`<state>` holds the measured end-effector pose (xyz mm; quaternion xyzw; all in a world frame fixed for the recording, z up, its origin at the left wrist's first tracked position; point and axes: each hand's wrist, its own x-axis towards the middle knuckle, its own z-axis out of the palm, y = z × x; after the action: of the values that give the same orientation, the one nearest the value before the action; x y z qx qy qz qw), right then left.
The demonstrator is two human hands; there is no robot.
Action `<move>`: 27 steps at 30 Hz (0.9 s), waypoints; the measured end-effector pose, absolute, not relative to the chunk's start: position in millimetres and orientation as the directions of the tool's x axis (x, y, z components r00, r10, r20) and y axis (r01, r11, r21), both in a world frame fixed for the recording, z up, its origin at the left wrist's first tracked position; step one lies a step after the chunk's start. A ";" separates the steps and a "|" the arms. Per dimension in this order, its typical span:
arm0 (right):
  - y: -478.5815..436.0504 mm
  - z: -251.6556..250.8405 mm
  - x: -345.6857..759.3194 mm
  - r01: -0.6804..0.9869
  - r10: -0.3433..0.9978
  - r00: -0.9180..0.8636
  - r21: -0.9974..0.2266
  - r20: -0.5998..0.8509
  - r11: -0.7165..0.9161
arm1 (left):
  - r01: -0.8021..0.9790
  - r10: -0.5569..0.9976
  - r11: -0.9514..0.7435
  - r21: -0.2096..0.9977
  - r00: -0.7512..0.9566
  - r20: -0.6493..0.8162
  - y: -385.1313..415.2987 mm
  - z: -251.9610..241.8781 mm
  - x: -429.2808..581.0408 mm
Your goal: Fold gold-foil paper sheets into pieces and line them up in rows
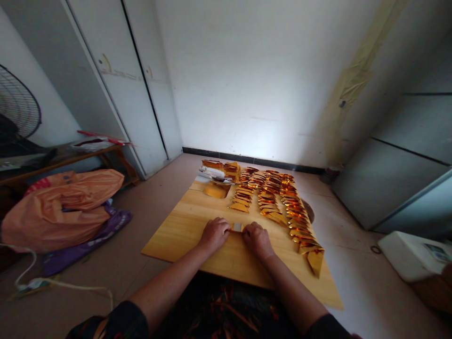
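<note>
Both hands meet over the front middle of a wooden board [183, 221]. Between them lies a small gold paper piece with a pale grey patch [237, 227]. My left hand [215, 231] has its fingers closed on the piece's left end. At its right end, my right hand [258, 238] is closed in the same way. Beyond the hands, rows of folded gold foil pieces [268, 197] overlap one another, and one row [300, 221] runs down the board's right side. A stack of flat gold sheets [217, 189] sits at the back left.
A white roll-like item [212, 172] rests at the board's back left. Orange and purple bags [60, 202] lie on the left, near a bench [120, 157] and a fan [17, 103]. On the right stand a grey cabinet [399, 174] and a white box [411, 254].
</note>
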<state>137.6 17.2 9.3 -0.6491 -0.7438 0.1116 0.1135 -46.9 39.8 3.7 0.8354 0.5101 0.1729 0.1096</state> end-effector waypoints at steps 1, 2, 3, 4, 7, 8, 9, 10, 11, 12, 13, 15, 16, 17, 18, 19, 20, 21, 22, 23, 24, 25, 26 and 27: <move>17.6 10.1 138.6 0.937 0.990 -0.139 -0.321 0.015 0.137 | 0.812 0.887 -0.462 0.357 0.427 0.175 40.5 3.9 -47.7; 17.9 11.5 139.3 0.937 0.989 -0.146 -0.321 0.003 0.139 | 0.812 0.884 -0.466 0.351 0.434 0.172 41.3 4.1 -48.3; 18.3 13.3 139.6 0.940 0.989 -0.147 -0.314 -0.014 0.135 | 0.813 0.883 -0.470 0.343 0.438 0.169 42.1 4.4 -48.9; 18.7 15.3 139.6 0.945 0.989 -0.142 -0.301 -0.028 0.127 | 0.816 0.881 -0.473 0.333 0.443 0.166 43.0 4.7 -49.2; 20.0 19.9 137.2 0.964 0.993 -0.110 -0.249 -0.050 0.095 | 0.833 0.885 -0.465 0.301 0.440 0.149 45.3 5.6 -48.4; 20.4 20.5 136.0 0.969 0.993 -0.102 -0.233 -0.051 0.087 | 0.842 0.891 -0.455 0.291 0.433 0.138 46.0 6.0 -47.6; 20.8 20.6 134.7 0.973 0.994 -0.094 -0.217 -0.050 0.081 | 0.851 0.897 -0.442 0.282 0.424 0.126 46.6 6.4 -46.6; 21.1 20.3 133.3 0.976 0.995 -0.087 -0.202 -0.048 0.076 | 0.860 0.903 -0.430 0.274 0.415 0.114 47.0 6.9 -45.6; 21.4 19.9 132.1 0.980 0.996 -0.078 -0.187 -0.048 0.067 | 0.868 0.908 -0.418 0.267 0.406 0.101 47.4 7.4 -44.6; 21.6 19.5 130.9 0.983 0.997 -0.067 -0.173 -0.046 0.058 | 0.875 0.913 -0.407 0.262 0.398 0.088 47.8 8.0 -43.7; 21.8 19.3 129.8 0.986 0.997 -0.058 -0.161 -0.044 0.051 | 0.880 0.917 -0.398 0.259 0.392 0.077 48.1 8.7 -42.8; 22.3 19.4 128.0 0.989 0.998 -0.044 -0.145 -0.043 0.038 | 0.889 0.924 -0.380 0.256 0.379 0.053 48.7 10.4 -41.3; 22.6 19.7 127.4 0.990 0.998 -0.040 -0.140 -0.046 0.033 | 0.894 0.927 -0.370 0.254 0.372 0.042 49.1 11.4 -40.7; 23.1 20.0 127.0 0.990 0.998 -0.038 -0.136 -0.051 0.031 | 0.898 0.931 -0.359 0.254 0.363 0.033 49.6 12.4 -40.0; 23.5 20.3 126.8 0.991 0.998 -0.035 -0.134 -0.058 0.027 | 0.903 0.935 -0.347 0.253 0.353 0.025 50.1 13.4 -39.4; 24.0 20.4 126.8 0.991 0.997 -0.032 -0.134 -0.065 0.023 | 0.908 0.940 -0.333 0.253 0.341 0.015 50.6 14.4 -38.7; 24.5 20.4 126.9 0.990 0.997 -0.031 -0.138 -0.070 0.021 | 0.914 0.945 -0.318 0.252 0.328 0.004 51.1 15.3 -38.0; 25.0 20.4 127.1 0.989 0.997 -0.030 -0.144 -0.072 0.019 | 0.919 0.949 -0.304 0.251 0.316 -0.006 51.6 16.1 -37.3; 25.3 20.4 127.4 0.988 0.997 -0.029 -0.151 -0.073 0.018 | 0.923 0.952 -0.293 0.251 0.306 -0.014 51.9 16.8 -36.6; 25.6 20.5 127.6 0.987 0.997 -0.028 -0.159 -0.072 0.017 | 0.925 0.954 -0.286 0.251 0.300 -0.019 52.2 17.5 -35.9; 25.7 20.9 127.7 0.986 0.997 -0.027 -0.166 -0.072 0.015 | 0.927 0.956 -0.280 0.251 0.294 -0.018 52.3 18.1 -35.4; 25.8 21.4 127.8 0.985 0.997 -0.025 -0.171 -0.072 0.013 | 0.928 0.958 -0.275 0.251 0.288 -0.015 52.3 18.5 -34.8; 25.8 22.2 127.8 0.985 0.997 -0.021 -0.173 -0.073 0.008 | 0.930 0.960 -0.269 0.251 0.281 -0.012 52.3 19.0 -34.3; 25.8 23.0 127.6 0.985 0.997 -0.017 -0.174 -0.077 0.003 | 0.932 0.962 -0.260 0.252 0.271 -0.012 52.2 19.3 -33.9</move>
<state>127.6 25.8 23.0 -0.7004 -0.7073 0.0893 0.0343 -33.9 52.2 19.3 0.7904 0.5993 0.0716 0.1049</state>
